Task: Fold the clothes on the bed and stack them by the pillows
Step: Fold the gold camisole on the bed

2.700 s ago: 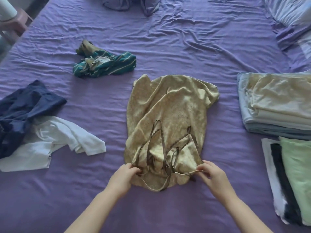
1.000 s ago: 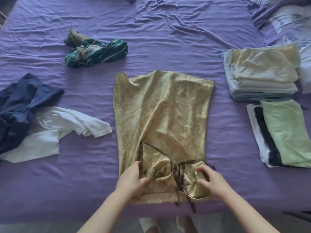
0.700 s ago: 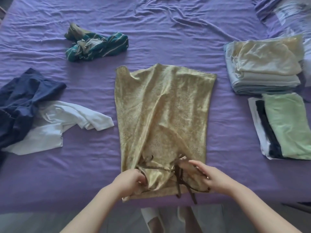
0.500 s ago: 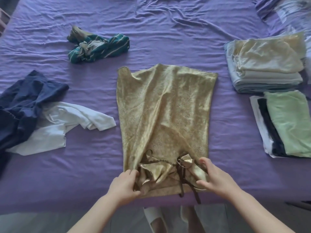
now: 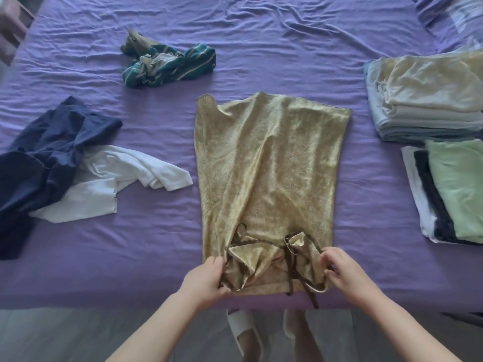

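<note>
On the near half of a purple bed sheet (image 5: 261, 48), a gold satin slip dress (image 5: 271, 165) lies spread flat, its hem pointing away from the viewer and its bodice at the near edge of the mattress. The bodice end is bunched, with dark brown straps (image 5: 290, 267) crossing the folded cups and one strap end hanging over the bed edge. The left hand (image 5: 205, 279) grips the bodice's left corner, fingers curled around the fabric; the right hand (image 5: 345, 270) pinches the right corner, with thumb and fingers closed on cloth and strap. To the left of the dress, well apart from it, a crumpled navy garment (image 5: 49, 152) lies partly over a white T-shirt (image 5: 117, 178), both unfolded. Farther from the viewer and to the left, a teal striped garment (image 5: 170, 64) lies in a twisted heap. To the right, a stack of folded cream and pale blue clothes (image 5: 423, 100) sits near the sheet's far right corner; just in front of it lies a second folded stack (image 5: 454, 189) with a pale green piece on top, a dark piece and a white piece beneath. A pillow (image 5: 454, 14) in purple and pale fabric shows at the upper right, beyond the cream stack. Below the bed edge, grey flooring (image 5: 78, 333) and the person's feet in white slippers (image 5: 243, 330) are visible.
</note>
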Motion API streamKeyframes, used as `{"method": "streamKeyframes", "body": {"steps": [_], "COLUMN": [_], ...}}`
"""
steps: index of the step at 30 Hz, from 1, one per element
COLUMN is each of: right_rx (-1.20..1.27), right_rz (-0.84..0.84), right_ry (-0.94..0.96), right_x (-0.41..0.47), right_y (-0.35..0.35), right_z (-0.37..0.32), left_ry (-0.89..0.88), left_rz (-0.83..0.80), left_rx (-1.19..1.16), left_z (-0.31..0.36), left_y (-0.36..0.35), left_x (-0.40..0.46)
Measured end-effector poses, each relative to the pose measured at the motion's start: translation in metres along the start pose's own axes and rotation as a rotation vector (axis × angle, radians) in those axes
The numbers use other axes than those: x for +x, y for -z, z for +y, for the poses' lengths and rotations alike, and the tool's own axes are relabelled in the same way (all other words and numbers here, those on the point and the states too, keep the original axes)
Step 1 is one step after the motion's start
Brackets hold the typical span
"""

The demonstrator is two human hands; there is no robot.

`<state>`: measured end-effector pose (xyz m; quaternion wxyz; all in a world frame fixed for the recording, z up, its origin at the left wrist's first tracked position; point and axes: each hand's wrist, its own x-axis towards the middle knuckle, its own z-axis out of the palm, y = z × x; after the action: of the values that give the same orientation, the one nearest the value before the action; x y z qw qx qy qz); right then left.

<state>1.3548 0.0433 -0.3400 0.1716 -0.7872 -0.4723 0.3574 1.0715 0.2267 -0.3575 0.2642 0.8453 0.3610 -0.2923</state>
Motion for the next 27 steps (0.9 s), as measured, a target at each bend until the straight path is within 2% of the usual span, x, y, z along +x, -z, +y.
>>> {"method": "streamKeyframes", "body": {"steps": [6,11,15,19,25,27], "right_rx": [-0.305,-0.468,-0.456,-0.569,-0.483,-0.482], "right_rz": [-0.173,-0.197,-0.271,-0.178,0.034,0.023], "right_ry": [0.128,0.162,0.054,0.062,0.293,0.419], "right_x": [-0.002,-0.012,-0.017,-0.024,-0.036,-0.040], "right_y": [-0.010,-0.012,-0.011,-0.008,-0.001,0.005], "right_z": [-0.002,0.000,0.008,0.003,-0.027,-0.037], "left_ry": [-0.050,-0.047,-0.085,-0.103,-0.170,-0.181], "left_rz": [0.013,0.018,0.075,0.046,-0.060,-0.059], "left_rx": [0.116,-0.045,-0.206,-0.250,-0.078,0.077], "left_z": [0.007,0.006,0.005,0.007,0.004,-0.005], "left_y": [-0.010,-0.011,-0.007,0.003,0.016,0.019], "left_x": [0.005,0.002,-0.009,-0.020,-0.040,-0.050]}}
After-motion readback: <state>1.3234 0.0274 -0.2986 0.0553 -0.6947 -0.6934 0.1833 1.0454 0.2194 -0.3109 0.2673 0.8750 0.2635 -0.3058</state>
